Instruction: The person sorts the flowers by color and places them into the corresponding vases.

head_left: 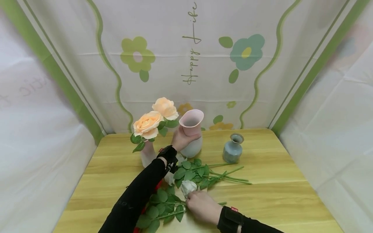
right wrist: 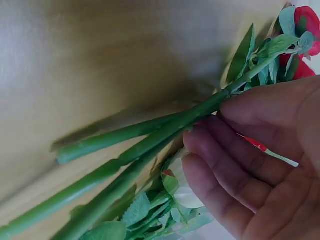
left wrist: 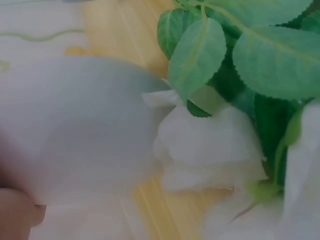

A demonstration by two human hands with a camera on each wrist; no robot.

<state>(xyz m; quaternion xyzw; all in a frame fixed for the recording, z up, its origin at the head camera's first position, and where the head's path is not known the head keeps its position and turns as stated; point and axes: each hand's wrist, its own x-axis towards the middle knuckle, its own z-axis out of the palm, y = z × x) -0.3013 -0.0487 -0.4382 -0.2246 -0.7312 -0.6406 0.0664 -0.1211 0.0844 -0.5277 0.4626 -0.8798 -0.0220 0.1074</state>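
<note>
My left hand (head_left: 183,138) grips the neck of a pink-and-white vase (head_left: 193,149) with a wide flared mouth, thumb across its front. The vase stands upright at the back of the table. In the left wrist view, a white rose (left wrist: 210,145) lies right beside its pale body. My right hand (head_left: 204,207) is low over the table, next to another white rose (head_left: 188,187). Its thumb and fingertips pinch green rose stems (right wrist: 170,132) in the right wrist view. Those stems run up towards red roses (right wrist: 306,40), mostly hidden by my left sleeve in the head view.
A slim vase (head_left: 148,152) holding peach roses (head_left: 148,124) stands behind my left forearm. To the right sits a small blue-grey vase (head_left: 232,151). Leafy stems (head_left: 227,176) spread over the wooden table (head_left: 279,194), with printed cloth (head_left: 186,97) behind and at the sides.
</note>
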